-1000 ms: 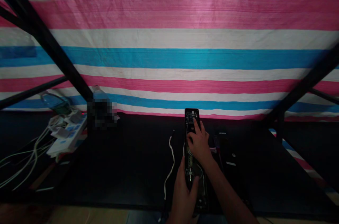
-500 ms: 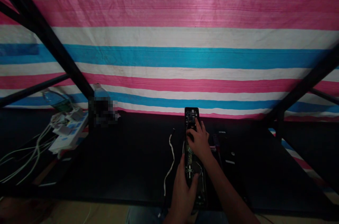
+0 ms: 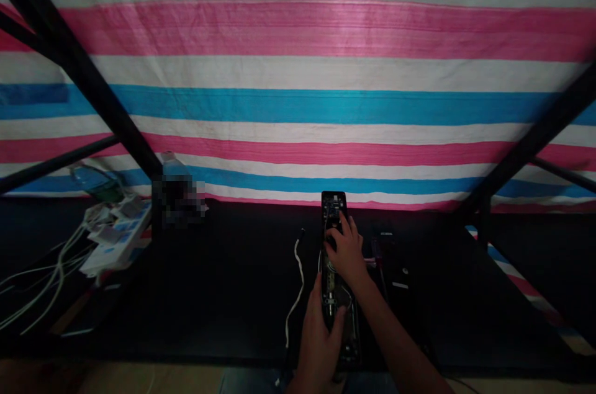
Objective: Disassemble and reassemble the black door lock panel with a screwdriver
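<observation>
A long black device casing (image 3: 351,326) lies open on the dark table, with a circuit board (image 3: 333,203) at its far end and wiring inside. My left hand (image 3: 318,335) is wrapped round the near part of the casing, thumb over its inside and fingers along the left side. Over the middle of the casing, my right hand (image 3: 347,251) has its thumb and index finger drawn together in a pinch. Whatever is between them is too small to make out. Another finger of that hand stretches toward the circuit board.
Left of the casing lies a loose white cable (image 3: 298,285). Dark parts with small pale labels (image 3: 400,285) are on the right. A white power strip (image 3: 116,245) with tangled cords sits far left. Black frame bars (image 3: 88,80) slant up before a striped sheet (image 3: 298,105).
The camera view has shifted slightly, moving the scene a little left in the picture. Both hands keep nearly the same pose on the casing.
</observation>
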A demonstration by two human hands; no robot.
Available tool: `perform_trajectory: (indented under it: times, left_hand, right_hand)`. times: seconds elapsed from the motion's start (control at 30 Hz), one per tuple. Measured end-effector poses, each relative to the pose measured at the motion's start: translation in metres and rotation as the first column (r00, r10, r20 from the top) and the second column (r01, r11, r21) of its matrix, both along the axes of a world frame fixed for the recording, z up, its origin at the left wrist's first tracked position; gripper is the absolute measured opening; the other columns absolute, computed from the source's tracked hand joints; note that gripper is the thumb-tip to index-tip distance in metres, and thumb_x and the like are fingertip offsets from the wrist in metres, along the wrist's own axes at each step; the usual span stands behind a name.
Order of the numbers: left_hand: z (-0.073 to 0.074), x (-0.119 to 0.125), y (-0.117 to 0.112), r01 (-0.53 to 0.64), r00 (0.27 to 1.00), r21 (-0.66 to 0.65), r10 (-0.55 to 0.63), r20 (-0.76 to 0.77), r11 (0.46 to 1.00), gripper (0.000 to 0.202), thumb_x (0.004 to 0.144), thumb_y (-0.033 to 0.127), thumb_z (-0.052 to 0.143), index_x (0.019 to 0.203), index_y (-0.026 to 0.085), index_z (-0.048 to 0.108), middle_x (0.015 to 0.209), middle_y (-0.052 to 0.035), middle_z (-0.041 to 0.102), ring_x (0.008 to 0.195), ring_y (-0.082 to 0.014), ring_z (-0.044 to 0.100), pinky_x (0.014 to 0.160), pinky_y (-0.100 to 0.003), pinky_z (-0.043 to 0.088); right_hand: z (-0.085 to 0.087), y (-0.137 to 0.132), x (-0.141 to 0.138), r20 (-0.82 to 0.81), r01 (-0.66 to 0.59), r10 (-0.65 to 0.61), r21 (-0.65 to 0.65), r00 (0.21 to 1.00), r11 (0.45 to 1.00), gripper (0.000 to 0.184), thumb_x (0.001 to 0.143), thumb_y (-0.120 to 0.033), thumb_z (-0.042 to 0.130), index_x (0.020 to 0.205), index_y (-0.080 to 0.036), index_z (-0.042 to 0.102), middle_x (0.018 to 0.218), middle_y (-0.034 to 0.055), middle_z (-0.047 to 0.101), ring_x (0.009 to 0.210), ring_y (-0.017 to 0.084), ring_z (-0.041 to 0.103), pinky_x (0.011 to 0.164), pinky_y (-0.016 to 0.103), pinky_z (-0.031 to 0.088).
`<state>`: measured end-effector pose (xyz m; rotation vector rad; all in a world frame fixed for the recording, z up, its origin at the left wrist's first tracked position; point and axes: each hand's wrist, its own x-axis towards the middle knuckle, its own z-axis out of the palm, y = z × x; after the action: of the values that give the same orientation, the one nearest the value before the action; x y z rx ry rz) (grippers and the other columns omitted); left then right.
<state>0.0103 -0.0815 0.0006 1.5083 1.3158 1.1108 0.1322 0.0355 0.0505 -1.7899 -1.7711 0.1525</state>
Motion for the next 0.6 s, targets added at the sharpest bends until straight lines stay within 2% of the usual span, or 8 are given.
perform_trajectory:
  times: [0.17, 0.37, 0.5, 0.6]
  left_hand:
    - [0.000, 0.000, 0.002, -0.017, 1.000, -0.001, 0.017, -0.003, 1.000, 0.063, 0.095, 0.032, 0.055, 0.153, 0.017, 0.037, 0.157, -0.0155, 0.044, 0.146, -0.0295, 0.040, 0.120, -0.050, 0.033]
    - [-0.001, 0.000, 0.003, -0.031, 0.999, 0.003, 0.031, 0.022, 1.000, 0.056, 0.097, 0.038, 0.050, 0.149, 0.017, 0.044, 0.156, -0.0136, 0.047, 0.147, -0.0282, 0.040, 0.121, -0.049, 0.032]
    - [0.000, -0.001, 0.004, -0.040, 0.997, -0.035, 0.043, 0.070, 0.999, 0.054, 0.102, 0.039, 0.039, 0.152, 0.017, 0.041, 0.158, -0.0130, 0.044, 0.148, -0.0274, 0.038, 0.122, -0.050, 0.031]
    - [-0.002, -0.001, 0.004, -0.052, 0.996, -0.032, 0.054, 0.076, 0.998, 0.053, 0.104, 0.039, 0.034, 0.153, 0.018, 0.041, 0.160, -0.0112, 0.042, 0.150, -0.0267, 0.035, 0.124, -0.050, 0.028]
  right_hand:
    - [0.000, -0.001, 0.002, -0.040, -0.015, 0.015, 0.014, 0.999, 1.000, 0.024, 0.082, -0.018, 0.065, 0.103, -0.026, 0.069, 0.162, 0.0091, 0.032, 0.149, 0.040, 0.025, 0.106, 0.062, 0.035]
    - [-0.006, -0.011, 0.005, -0.168, -0.007, 0.019, 0.071, 0.986, 0.997, 0.049, 0.082, -0.017, 0.058, 0.130, -0.024, 0.060, 0.161, 0.0112, 0.036, 0.148, 0.034, 0.031, 0.110, 0.056, 0.037]
    - [0.000, -0.011, 0.005, -0.062, -0.065, 0.071, 0.098, 0.996, 0.993, 0.057, 0.088, -0.010, 0.045, 0.142, -0.026, 0.055, 0.161, 0.0065, 0.038, 0.152, 0.033, 0.023, 0.111, 0.056, 0.034]
    - [0.008, -0.005, 0.003, 0.059, -0.092, 0.088, 0.062, 0.994, 0.994, 0.051, 0.091, -0.012, 0.045, 0.137, -0.027, 0.060, 0.161, 0.0048, 0.038, 0.152, 0.039, 0.017, 0.108, 0.059, 0.033]
